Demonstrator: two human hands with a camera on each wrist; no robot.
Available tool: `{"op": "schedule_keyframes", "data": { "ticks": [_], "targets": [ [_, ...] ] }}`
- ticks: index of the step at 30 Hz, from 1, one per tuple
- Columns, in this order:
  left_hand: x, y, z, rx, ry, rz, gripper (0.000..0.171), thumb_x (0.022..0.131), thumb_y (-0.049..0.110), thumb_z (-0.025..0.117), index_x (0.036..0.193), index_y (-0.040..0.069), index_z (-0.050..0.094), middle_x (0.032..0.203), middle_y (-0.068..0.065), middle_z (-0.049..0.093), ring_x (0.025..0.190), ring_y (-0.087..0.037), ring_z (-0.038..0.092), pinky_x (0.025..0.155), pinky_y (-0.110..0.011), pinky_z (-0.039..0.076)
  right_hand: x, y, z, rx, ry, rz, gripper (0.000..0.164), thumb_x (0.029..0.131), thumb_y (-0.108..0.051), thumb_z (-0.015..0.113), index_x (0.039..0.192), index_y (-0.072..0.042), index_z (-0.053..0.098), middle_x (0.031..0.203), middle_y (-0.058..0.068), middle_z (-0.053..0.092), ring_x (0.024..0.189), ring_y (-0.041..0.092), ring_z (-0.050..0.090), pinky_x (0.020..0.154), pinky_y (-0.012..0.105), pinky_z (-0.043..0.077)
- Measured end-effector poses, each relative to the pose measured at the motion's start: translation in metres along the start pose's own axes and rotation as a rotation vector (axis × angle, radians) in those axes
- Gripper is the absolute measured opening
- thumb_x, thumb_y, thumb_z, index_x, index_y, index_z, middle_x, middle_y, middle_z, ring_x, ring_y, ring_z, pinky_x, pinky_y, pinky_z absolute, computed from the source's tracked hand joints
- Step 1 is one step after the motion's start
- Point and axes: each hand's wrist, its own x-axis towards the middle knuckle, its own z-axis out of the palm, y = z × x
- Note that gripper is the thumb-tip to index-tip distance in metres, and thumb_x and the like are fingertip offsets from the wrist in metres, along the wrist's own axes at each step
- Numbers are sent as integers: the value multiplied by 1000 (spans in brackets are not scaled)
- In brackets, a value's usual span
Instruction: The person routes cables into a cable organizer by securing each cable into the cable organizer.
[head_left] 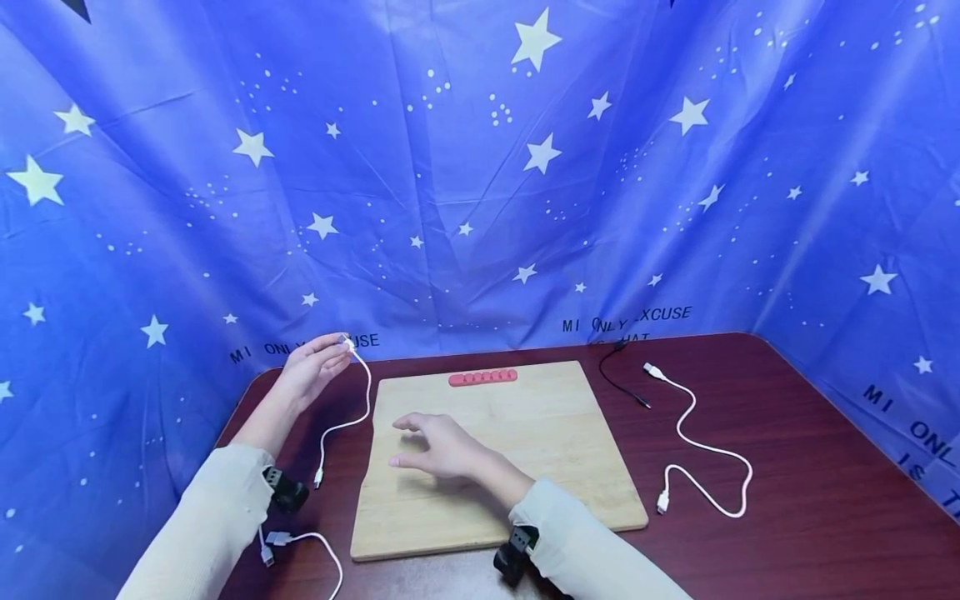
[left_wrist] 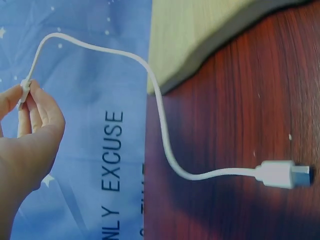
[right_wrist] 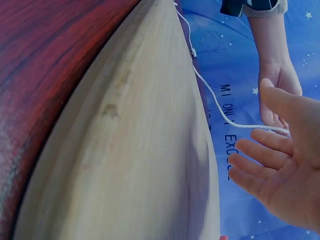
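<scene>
A short white USB cable point(head_left: 368, 392) hangs from my left hand point(head_left: 315, 369), which pinches one connector between thumb and fingers at the left of the table. In the left wrist view the cable's free USB plug point(left_wrist: 280, 174) dangles over the dark red wood. My right hand point(head_left: 444, 447) hovers above the wooden board point(head_left: 517, 450), fingers spread apart, with nothing in it. On the board's far edge lies a red cable clip strip point(head_left: 483, 378) with several slots. In the right wrist view the right palm faces the camera, beside the left hand point(right_wrist: 280, 90).
To the right of the board lie a short black cable point(head_left: 622, 385) and a longer white cable point(head_left: 738, 458). Another white cable point(head_left: 318, 537) rests at the near left, by the left sleeve. A blue star curtain point(head_left: 450, 167) surrounds the dark red table point(head_left: 810, 433).
</scene>
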Motion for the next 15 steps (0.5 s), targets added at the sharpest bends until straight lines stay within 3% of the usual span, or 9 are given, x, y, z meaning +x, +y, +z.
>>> {"op": "schedule_keyframes", "data": {
  "ticks": [11,15],
  "targets": [
    [-8,3,19,-10,17,-26,24,96,-3,49,89,15,63,83,5,71,82,-4,67,79,-16,55,8,0,9,130,52,37,50,87,-31,70,129,-8,58,129,7,65,122,23,60,105,25,47],
    [-11,3,28,4,3,-16,23,95,-3,49,90,15,62,84,6,71,82,-4,67,80,-16,55,12,-1,14,266,88,65,52,87,-26,71,131,-3,55,132,12,62,120,27,61,102,29,51]
  ]
}}
